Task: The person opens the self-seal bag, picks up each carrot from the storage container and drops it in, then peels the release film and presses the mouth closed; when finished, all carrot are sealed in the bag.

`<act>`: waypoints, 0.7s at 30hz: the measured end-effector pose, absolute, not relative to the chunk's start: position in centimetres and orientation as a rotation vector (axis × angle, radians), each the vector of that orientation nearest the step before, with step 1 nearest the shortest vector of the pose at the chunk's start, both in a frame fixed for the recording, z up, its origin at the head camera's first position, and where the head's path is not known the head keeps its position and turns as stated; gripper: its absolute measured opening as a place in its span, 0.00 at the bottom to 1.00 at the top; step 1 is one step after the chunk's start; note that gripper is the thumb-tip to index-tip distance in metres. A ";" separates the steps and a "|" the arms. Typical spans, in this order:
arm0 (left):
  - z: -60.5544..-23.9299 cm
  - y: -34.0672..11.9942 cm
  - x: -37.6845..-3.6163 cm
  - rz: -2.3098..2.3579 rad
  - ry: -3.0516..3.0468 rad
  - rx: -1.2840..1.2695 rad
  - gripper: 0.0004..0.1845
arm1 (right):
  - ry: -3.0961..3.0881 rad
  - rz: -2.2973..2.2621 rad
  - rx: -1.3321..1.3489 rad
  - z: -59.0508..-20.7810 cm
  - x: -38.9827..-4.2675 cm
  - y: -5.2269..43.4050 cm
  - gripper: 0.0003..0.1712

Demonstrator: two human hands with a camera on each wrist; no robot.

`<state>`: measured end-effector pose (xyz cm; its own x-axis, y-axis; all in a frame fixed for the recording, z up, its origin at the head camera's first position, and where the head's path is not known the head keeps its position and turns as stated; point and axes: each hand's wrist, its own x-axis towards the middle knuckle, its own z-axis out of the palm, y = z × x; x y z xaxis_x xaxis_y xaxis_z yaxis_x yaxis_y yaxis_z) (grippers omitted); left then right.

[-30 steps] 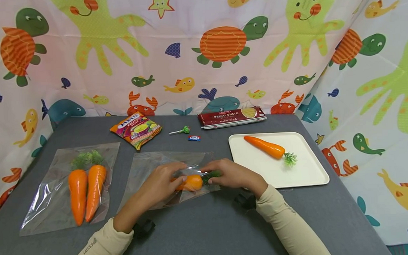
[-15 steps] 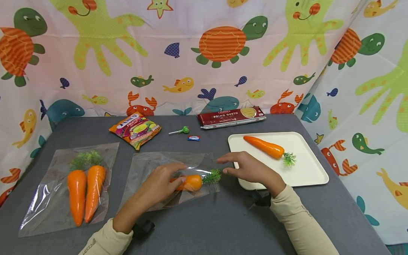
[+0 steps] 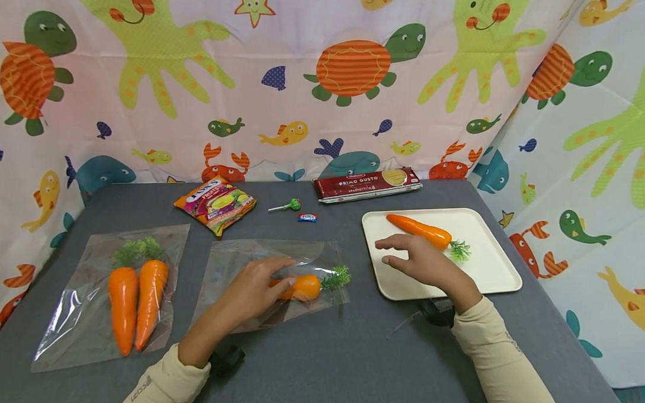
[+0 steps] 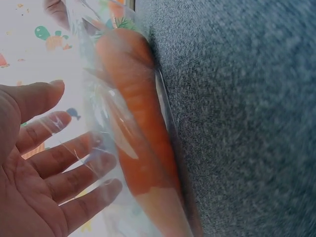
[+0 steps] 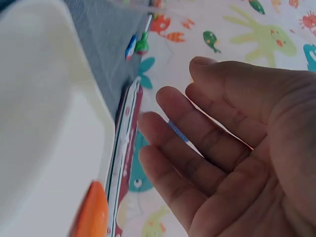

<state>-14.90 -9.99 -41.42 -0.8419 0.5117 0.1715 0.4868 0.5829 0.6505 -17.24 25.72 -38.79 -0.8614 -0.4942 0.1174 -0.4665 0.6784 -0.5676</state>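
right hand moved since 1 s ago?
Yes. The right hand has left the bagged carrot and gone right and away from the person; it now hovers open over the white tray, near the carrot on the tray.

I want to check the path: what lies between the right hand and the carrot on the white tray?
Nothing. In the head view the right hand hovers over the white tray, and only bare tray shows between its fingertips and the carrot.

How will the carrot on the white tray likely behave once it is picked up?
The carrot looks like glossy moulded plastic, so probably stiff, light and a little slippery. Its tapered round body may roll on the tray. The open right hand hovers beside it.
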 end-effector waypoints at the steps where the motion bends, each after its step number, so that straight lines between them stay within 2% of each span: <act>1: -41.4 -10.0 -14.9 1.115 2.768 0.873 0.19 | 2.852 -0.931 -0.796 -38.8 -17.2 26.0 0.19; 8: -41.1 -10.0 -14.9 1.088 2.776 0.842 0.19 | 3.012 -0.742 -0.669 -38.4 -17.2 27.7 0.20; 15: -41.0 -10.1 -14.9 1.084 2.769 0.843 0.19 | 3.062 -0.780 -0.494 -38.3 -17.3 29.8 0.20; 21: -40.9 -10.3 -14.9 1.078 2.772 0.853 0.18 | 3.071 -0.791 -0.333 -38.2 -17.5 31.6 0.26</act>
<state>-14.91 -10.26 -40.90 -0.8470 0.5102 0.1491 0.4769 0.6057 0.6369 -17.53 31.65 -38.24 -0.9771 -0.1895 0.0967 -0.2126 0.8553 -0.4725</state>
